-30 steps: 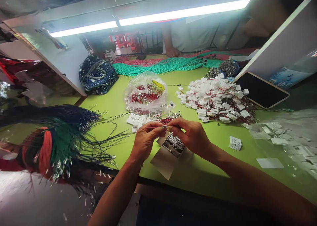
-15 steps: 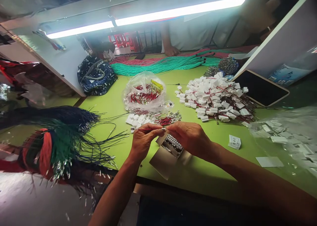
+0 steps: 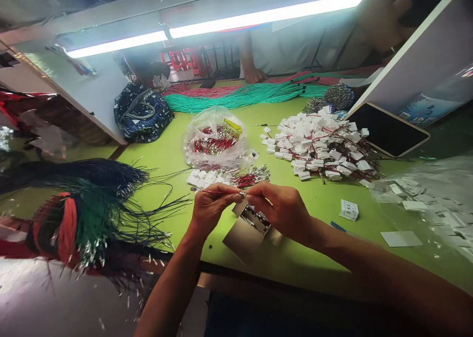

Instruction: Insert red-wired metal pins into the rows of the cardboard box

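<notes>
My left hand pinches a short red wire that lies across its fingers, a metal end sticking out at the left. The fingertips of my right hand close on a small shiny piece at the wire's right end, where both hands meet; its exact shape is too small to tell. Right below them stands an open cardboard box with rows of small metal cylindrical parts inside, partly hidden by my right hand. Just beyond my fingers lie a bundle of red wires with metal ends and some white connector housings.
A plastic bag of red wires sits behind. To the right is a heap of white housings on wires, near a dark tablet-like panel. Dark and green wire bundles lie left. Across the table rests another person's hand.
My hands stay together over the box, with the right fingers shifted slightly on the wire's end. The whole view has moved a little.
</notes>
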The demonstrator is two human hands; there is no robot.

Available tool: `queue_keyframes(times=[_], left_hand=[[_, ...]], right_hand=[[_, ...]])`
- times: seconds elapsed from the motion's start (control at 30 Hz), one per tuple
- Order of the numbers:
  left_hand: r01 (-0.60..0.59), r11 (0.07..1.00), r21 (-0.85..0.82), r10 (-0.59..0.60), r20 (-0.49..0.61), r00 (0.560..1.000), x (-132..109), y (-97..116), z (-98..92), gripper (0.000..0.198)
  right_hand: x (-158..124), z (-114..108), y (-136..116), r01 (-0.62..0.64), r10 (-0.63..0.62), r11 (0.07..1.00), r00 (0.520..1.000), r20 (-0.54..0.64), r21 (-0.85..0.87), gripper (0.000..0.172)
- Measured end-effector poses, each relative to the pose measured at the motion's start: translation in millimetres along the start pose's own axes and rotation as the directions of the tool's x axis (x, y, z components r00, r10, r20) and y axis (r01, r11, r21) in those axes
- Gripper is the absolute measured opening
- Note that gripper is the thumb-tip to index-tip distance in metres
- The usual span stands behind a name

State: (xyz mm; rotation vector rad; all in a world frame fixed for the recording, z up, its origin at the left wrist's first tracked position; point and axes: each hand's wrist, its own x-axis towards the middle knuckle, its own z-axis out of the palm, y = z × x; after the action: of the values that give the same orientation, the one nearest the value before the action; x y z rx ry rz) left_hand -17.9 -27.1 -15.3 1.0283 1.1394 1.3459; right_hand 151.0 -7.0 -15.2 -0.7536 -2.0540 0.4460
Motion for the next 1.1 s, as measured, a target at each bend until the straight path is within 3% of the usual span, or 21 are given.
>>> queue_keyframes(times=[0.13, 0.27, 0.43, 0.6, 0.77, 0.83, 0.93, 1.0, 1.1], left_hand=[[0.002, 1.000, -0.021, -0.001, 0.009, 1.000, 0.2, -3.6, -1.1, 0.016], [0.010, 1.000, -0.010, -0.009, 0.069, 0.998, 0.5, -5.7, -2.1, 0.016], [-0.015, 1.000, 0.019, 0.014, 0.041, 0.999, -2.2, -2.3, 1.5, 0.013], [0.004, 1.000, -0.005, -0.004, 0.023, 1.000, -3.5, -2.8, 4.6, 0.017], [0.074, 0.985, -0.155, -0.059, 0.097, 0.994, 7.1, -9.7, 3.9, 0.027], [0.163, 0.978, -0.126, -0.151, 0.104, 0.983, 8.8, -7.3, 1.3, 0.036], [0.237, 0.966, 0.102, -0.250, 0.152, 0.956, 6.0, 4.3, -7.0, 0.024], [0.173, 0.949, 0.265, -0.217, 0.147, 0.965, 6.2, 14.7, -15.4, 0.016], [-0.003, 0.881, 0.473, -0.013, 0.031, 0.999, 21.8, 26.9, -30.9, 0.013]], right_hand=[[-2.7, 3.8, -0.1, 0.103, -0.107, 0.989, 0.994, -0.029, -0.110, 0.020], [-3.7, 2.9, -0.7, 0.094, -0.094, 0.993, 0.996, 0.004, -0.076, 0.022], [-2.8, 0.8, -4.2, -0.064, 0.063, 0.997, 0.998, 0.017, 0.049, 0.017], [0.6, -1.0, -9.1, -0.263, 0.245, 0.945, 0.963, 0.111, 0.195, 0.015], [15.4, -12.1, 6.6, -0.340, 0.277, 0.894, 0.931, 0.236, 0.291, 0.015], [20.7, -17.9, 23.5, -0.347, 0.285, 0.902, 0.926, 0.249, 0.256, 0.016], [24.8, -22.6, 53.7, -0.381, 0.340, 0.918, 0.899, 0.277, 0.110, 0.012], [26.2, -22.1, 70.8, -0.361, 0.360, 0.931, 0.878, 0.316, -0.056, 0.008], [27.3, -19.4, 82.3, -0.216, 0.363, 0.893, 0.864, 0.349, -0.395, 0.009]])
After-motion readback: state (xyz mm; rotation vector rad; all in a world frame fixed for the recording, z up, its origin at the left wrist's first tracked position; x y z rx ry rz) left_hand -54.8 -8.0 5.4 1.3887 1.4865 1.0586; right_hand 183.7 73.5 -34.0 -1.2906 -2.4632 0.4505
